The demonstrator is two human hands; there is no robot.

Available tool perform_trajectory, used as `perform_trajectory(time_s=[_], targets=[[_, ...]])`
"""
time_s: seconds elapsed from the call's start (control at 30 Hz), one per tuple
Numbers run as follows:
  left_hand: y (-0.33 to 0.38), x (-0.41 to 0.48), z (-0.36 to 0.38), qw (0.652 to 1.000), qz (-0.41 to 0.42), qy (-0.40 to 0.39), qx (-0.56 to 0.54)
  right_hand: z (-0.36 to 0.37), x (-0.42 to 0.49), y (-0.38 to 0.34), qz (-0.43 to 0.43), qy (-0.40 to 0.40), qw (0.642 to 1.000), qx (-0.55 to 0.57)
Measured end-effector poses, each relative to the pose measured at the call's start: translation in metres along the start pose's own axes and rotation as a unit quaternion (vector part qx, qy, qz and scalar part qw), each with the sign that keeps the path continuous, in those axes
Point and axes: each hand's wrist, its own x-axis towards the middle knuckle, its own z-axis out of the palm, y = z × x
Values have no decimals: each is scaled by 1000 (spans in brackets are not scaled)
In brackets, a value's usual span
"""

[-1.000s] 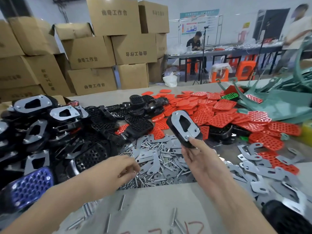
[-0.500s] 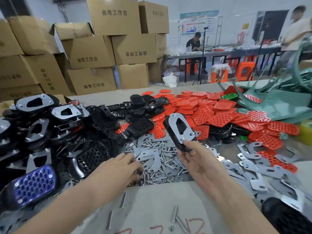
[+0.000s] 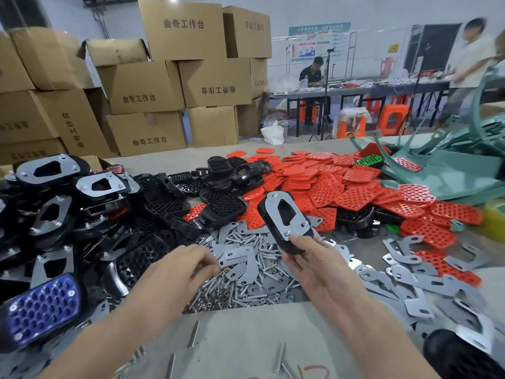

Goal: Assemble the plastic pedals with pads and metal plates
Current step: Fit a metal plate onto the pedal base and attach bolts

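Note:
My right hand [image 3: 314,265] grips the near end of a black plastic pedal [image 3: 284,218] that has a metal plate on its upper face, held tilted above the table. My left hand [image 3: 177,269] reaches with curled fingertips into the heap of screws and nuts [image 3: 246,285]; what the fingertips hold is hidden. Loose metal plates [image 3: 410,274] lie to the right of the heap. Red perforated pads [image 3: 355,198] cover the middle right of the table. Black pedals with plates fitted [image 3: 101,184] are stacked on the left.
A blue-padded pedal [image 3: 41,307] lies at the near left. Green plastic frames [image 3: 451,170] sit at the far right. Cardboard boxes [image 3: 153,88] are stacked behind the table. Two people work at a far bench [image 3: 355,87]. Loose pins [image 3: 194,333] lie near the front edge.
My left hand has moved forward into the screw heap. My right hand has brought the pedal lower and a little to the left.

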Motion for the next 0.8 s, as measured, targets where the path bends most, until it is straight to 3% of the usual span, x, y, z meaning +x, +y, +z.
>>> perform_trajectory(time_s=[0.17,0.27,0.43,0.8], targets=[[22,12,12,977,-56,57,-196,2,-1,1,-4,1,1000,-15],[50,19,19,961,-46,99,-253,5,-2,2,-23,-19,998,-49],[84,22,29,954,20,143,-264,7,-6,6,-56,-40,990,-123],[74,19,40,958,26,163,-235,3,-3,13,-88,-33,980,-177]])
